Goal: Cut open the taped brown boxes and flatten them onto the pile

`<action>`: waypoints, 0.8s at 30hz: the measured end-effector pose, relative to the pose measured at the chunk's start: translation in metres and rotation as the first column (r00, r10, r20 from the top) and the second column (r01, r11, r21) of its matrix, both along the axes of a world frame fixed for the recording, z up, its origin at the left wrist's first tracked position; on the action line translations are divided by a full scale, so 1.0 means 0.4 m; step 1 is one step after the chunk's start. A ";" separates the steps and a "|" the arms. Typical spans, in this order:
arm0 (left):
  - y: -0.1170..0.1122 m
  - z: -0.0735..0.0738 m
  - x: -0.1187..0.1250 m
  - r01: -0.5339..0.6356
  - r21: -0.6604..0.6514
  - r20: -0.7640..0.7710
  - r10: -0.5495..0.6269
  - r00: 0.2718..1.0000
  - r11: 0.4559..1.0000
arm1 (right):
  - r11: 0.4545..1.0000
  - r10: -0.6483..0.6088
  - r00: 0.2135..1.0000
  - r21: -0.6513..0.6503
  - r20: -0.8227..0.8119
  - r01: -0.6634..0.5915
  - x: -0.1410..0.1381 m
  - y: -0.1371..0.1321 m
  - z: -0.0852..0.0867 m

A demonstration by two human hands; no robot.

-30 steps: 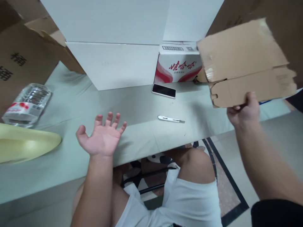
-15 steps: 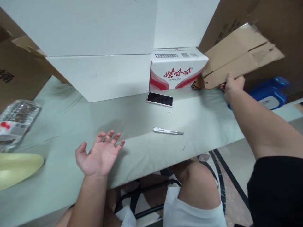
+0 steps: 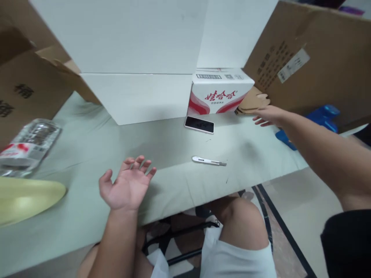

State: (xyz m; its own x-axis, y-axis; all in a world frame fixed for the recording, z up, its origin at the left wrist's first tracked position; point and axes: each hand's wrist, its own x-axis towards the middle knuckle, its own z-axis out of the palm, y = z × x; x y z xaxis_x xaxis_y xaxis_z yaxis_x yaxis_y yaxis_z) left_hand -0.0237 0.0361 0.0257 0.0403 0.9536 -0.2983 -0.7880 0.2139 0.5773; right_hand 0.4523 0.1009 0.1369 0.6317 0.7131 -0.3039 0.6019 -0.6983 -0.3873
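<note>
My left hand hovers palm up over the near edge of the pale green table, fingers spread, holding nothing. My right hand is stretched out to the far right of the table, fingers extended and empty. It lies just beside a flattened brown cardboard piece that rests between the red-and-white carton and a large brown box. A white utility knife lies on the table between my hands. A black phone sits in front of the carton.
Big white boxes stand stacked at the back. A brown box stands at the left, with a plastic water bottle lying by it and a yellow object at the near left. A blue thing sits at the right edge.
My right hand carried the cardboard piece down to the far right beside the carton, let it go, and now lies open. My left hand has barely moved.
</note>
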 end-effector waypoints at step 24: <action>0.086 -0.019 -0.209 -0.042 0.062 0.063 0.039 0.997 0.997 | 0.540 0.726 0.649 0.398 0.226 -0.742 -1.416 0.553 -0.070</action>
State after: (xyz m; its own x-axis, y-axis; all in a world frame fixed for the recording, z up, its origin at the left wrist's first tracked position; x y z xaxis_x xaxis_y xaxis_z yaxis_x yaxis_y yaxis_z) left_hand -0.1073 0.0706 0.0181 0.0177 0.9718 -0.2353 -0.8298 0.1455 0.5387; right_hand -0.1139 0.3222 0.1088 -0.1699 0.9730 0.1560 0.8441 0.2254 -0.4866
